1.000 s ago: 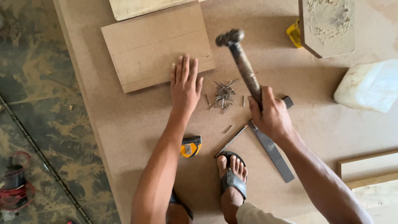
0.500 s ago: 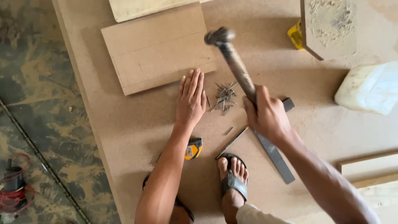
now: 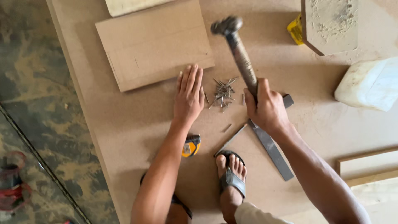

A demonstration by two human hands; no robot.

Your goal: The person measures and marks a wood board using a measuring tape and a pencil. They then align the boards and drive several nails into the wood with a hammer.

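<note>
My right hand (image 3: 267,108) grips the handle of a hammer (image 3: 237,46), whose dark head points away from me above the big brown board (image 3: 132,124). My left hand (image 3: 188,96) lies flat on the board, fingers together and stretched out, beside a small pile of nails (image 3: 222,93). The fingertips touch the near edge of a smaller rectangular board piece (image 3: 153,43). A loose nail (image 3: 226,127) lies near my right wrist.
A yellow tape measure (image 3: 191,145) sits by my left forearm. A flat metal file (image 3: 271,149) and a thin rod (image 3: 230,140) lie near my sandalled foot (image 3: 231,178). A wooden block (image 3: 329,25), a yellow object (image 3: 295,30) and a white container (image 3: 369,85) stand at right.
The hammer has swung left and farther away from me. My left hand has slid a little toward the nails, staying flat on the board.
</note>
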